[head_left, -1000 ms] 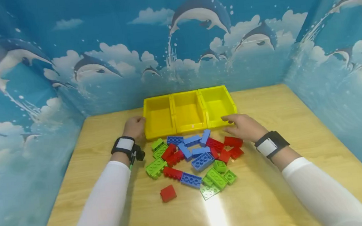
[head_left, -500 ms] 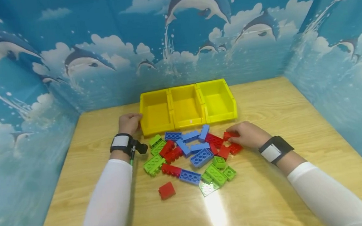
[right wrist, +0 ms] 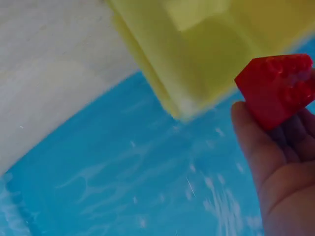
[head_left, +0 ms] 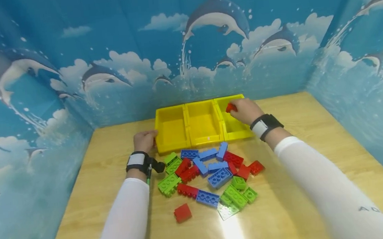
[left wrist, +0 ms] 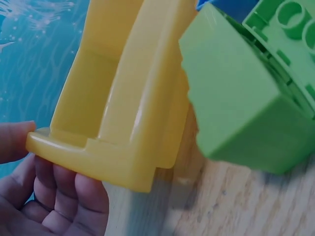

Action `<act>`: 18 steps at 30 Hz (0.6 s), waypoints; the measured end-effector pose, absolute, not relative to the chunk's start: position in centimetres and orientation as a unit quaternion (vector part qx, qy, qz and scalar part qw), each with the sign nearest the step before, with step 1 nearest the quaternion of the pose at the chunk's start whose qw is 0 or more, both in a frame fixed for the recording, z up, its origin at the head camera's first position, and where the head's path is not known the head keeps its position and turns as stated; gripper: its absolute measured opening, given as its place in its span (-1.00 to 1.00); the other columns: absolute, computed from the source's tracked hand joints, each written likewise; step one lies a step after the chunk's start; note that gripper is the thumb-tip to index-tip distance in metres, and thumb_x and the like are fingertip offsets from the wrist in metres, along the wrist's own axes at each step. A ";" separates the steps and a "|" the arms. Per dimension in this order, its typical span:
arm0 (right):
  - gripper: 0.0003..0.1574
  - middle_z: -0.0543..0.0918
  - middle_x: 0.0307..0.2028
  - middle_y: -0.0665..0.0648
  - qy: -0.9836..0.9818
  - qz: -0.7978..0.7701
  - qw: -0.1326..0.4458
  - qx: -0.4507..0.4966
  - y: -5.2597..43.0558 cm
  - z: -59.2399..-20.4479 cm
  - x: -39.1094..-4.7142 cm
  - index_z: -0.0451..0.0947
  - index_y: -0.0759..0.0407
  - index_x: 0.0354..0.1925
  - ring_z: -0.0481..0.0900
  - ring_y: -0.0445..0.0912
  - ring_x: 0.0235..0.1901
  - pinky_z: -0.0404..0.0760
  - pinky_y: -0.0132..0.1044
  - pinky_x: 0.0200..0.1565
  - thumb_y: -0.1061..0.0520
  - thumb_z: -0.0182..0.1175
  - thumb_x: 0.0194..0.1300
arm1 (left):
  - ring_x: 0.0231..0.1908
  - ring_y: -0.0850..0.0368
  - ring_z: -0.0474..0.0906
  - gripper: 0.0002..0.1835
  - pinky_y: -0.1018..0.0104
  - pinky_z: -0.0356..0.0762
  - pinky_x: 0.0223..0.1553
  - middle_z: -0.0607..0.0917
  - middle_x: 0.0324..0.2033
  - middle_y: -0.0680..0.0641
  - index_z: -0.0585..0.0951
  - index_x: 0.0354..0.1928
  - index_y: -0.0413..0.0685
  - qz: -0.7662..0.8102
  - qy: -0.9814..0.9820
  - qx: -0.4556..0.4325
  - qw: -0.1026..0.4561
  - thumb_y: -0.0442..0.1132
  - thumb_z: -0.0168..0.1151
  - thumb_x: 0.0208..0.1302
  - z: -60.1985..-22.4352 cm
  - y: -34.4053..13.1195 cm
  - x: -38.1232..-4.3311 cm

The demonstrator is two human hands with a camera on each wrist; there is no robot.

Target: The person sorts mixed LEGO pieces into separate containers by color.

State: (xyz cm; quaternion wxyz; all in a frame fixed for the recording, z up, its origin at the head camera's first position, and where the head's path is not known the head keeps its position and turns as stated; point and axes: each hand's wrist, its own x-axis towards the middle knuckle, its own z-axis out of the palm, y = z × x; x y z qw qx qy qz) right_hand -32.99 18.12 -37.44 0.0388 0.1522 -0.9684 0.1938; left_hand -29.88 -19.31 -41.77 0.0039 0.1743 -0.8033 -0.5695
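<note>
We are pinching a red brick between thumb and fingers of our right hand, holding it at the opening of the right-hand bin; with our left hand we are gripping the rim of the left-hand bin, fingers curling beneath; the middle bin is sitting between these two, all three yellow; in front, mixed loose bricks are lying on the wooden table, one lone red block resting apart; behind, a dolphin-printed backdrop is hanging.
</note>
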 end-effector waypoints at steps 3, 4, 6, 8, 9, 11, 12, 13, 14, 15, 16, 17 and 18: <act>-0.77 0.67 -0.29 0.29 -0.980 0.135 0.008 0.145 16.8 -38.6 -35.0 0.59 0.33 -0.07 0.51 0.08 -0.37 0.51 -0.07 -0.21 0.21 0.14 0.39 | -0.45 0.15 0.49 -0.58 0.16 0.60 -0.21 0.64 -0.07 -0.34 0.62 0.12 -0.26 -0.574 -0.799 0.176 0.000 -0.09 0.14 0.40 -42.3 -19.2 -29.5; -0.78 0.67 -0.28 0.28 -0.982 0.121 0.000 0.145 16.5 -39.2 -35.4 0.60 0.33 -0.08 0.52 0.07 -0.36 0.51 -0.08 -0.19 0.23 0.14 0.39 | -0.45 0.14 0.49 -0.59 0.14 0.60 -0.20 0.64 -0.10 -0.33 0.63 0.10 -0.26 -0.577 -0.797 0.179 0.000 -0.10 0.15 0.40 -42.4 -19.2 -29.4; -0.80 0.67 -0.31 0.25 -0.983 0.110 -0.016 0.144 16.0 -40.2 -35.9 0.64 0.31 -0.11 0.53 0.06 -0.36 0.52 -0.09 -0.19 0.25 0.13 0.39 | -0.46 0.11 0.50 -0.61 0.10 0.59 -0.19 0.64 -0.19 -0.31 0.64 0.06 -0.27 -0.579 -0.795 0.182 0.000 -0.10 0.15 0.39 -42.5 -19.1 -29.3; -0.81 0.67 -0.35 0.23 -0.983 0.107 -0.025 0.144 15.8 -41.0 -36.1 0.65 0.31 -0.15 0.53 0.06 -0.36 0.53 -0.10 -0.20 0.25 0.12 0.40 | -0.45 0.08 0.50 -0.63 0.08 0.58 -0.19 0.64 -0.28 -0.25 0.65 0.02 -0.28 -0.581 -0.793 0.185 0.005 -0.11 0.17 0.39 -42.6 -19.1 -29.2; -0.81 0.66 -0.37 0.22 -0.983 0.115 -0.030 0.139 15.8 -41.4 -36.2 0.65 0.30 -0.19 0.53 0.07 -0.37 0.52 -0.10 -0.22 0.23 0.12 0.41 | -0.46 0.07 0.50 -0.63 0.07 0.58 -0.19 0.63 -0.31 -0.24 0.65 0.01 -0.29 -0.583 -0.791 0.185 0.006 -0.12 0.17 0.38 -42.5 -19.1 -29.1; -0.79 0.65 -0.40 0.20 -0.983 0.121 -0.036 0.133 15.9 -42.0 -36.3 0.65 0.28 -0.22 0.53 0.06 -0.39 0.51 -0.12 -0.23 0.19 0.12 0.42 | -0.46 0.08 0.50 -0.63 0.07 0.57 -0.20 0.63 -0.30 -0.25 0.64 0.02 -0.31 -0.586 -0.790 0.181 0.006 -0.13 0.17 0.39 -42.4 -19.1 -29.0; -0.79 0.65 -0.41 0.20 -0.983 0.124 -0.038 0.129 15.9 -42.1 -36.4 0.65 0.28 -0.24 0.53 0.06 -0.39 0.51 -0.12 -0.23 0.18 0.12 0.43 | -0.46 0.08 0.50 -0.63 0.07 0.57 -0.19 0.63 -0.28 -0.27 0.64 0.03 -0.31 -0.588 -0.788 0.180 0.006 -0.13 0.17 0.38 -42.3 -19.1 -29.0; -0.78 0.64 -0.41 0.20 -0.983 0.124 -0.039 0.126 16.0 -42.2 -36.4 0.64 0.28 -0.24 0.52 0.06 -0.39 0.51 -0.12 -0.22 0.16 0.12 0.43 | -0.45 0.08 0.50 -0.62 0.07 0.57 -0.19 0.63 -0.24 -0.29 0.63 0.04 -0.31 -0.591 -0.787 0.178 0.003 -0.13 0.17 0.39 -42.2 -19.2 -28.9; -0.77 0.64 -0.42 0.20 -0.984 0.126 -0.040 0.122 16.0 -42.3 -36.4 0.64 0.28 -0.24 0.52 0.06 -0.39 0.50 -0.12 -0.22 0.15 0.12 0.43 | -0.44 0.08 0.49 -0.62 0.08 0.56 -0.19 0.63 -0.20 -0.32 0.62 0.04 -0.32 -0.595 -0.784 0.177 0.002 -0.13 0.17 0.39 -42.1 -19.1 -28.9; -0.76 0.63 -0.42 0.19 -0.984 0.125 -0.039 0.122 16.0 -42.2 -36.3 0.64 0.28 -0.23 0.52 0.05 -0.39 0.50 -0.13 -0.22 0.14 0.12 0.43 | -0.44 0.09 0.49 -0.62 0.10 0.56 -0.21 0.63 -0.17 -0.34 0.62 0.04 -0.31 -0.595 -0.784 0.176 0.003 -0.13 0.16 0.39 -42.0 -19.2 -28.8; -0.75 0.62 -0.43 0.20 -0.984 0.125 -0.035 0.124 16.0 -42.1 -36.3 0.64 0.30 -0.23 0.52 0.05 -0.40 0.50 -0.13 -0.23 0.14 0.12 0.44 | -0.44 0.10 0.50 -0.62 0.11 0.56 -0.22 0.63 -0.15 -0.35 0.62 0.04 -0.31 -0.595 -0.784 0.176 0.005 -0.13 0.17 0.39 -41.9 -19.2 -28.8; -0.75 0.61 -0.45 0.20 -0.983 0.130 -0.029 0.126 15.8 -41.8 -36.1 0.63 0.30 -0.22 0.51 0.06 -0.40 0.50 -0.13 -0.24 0.13 0.12 0.44 | -0.44 0.10 0.50 -0.62 0.12 0.56 -0.23 0.63 -0.15 -0.34 0.62 0.03 -0.31 -0.596 -0.784 0.175 0.009 -0.12 0.16 0.39 -41.9 -19.3 -28.7; -0.75 0.60 -0.46 0.20 -0.982 0.135 -0.021 0.128 15.6 -41.5 -35.8 0.62 0.30 -0.21 0.50 0.06 -0.41 0.49 -0.13 -0.25 0.13 0.13 0.43 | -0.43 0.09 0.49 -0.62 0.13 0.55 -0.24 0.63 -0.18 -0.32 0.63 0.03 -0.31 -0.595 -0.784 0.176 0.014 -0.12 0.16 0.39 -41.9 -19.4 -28.6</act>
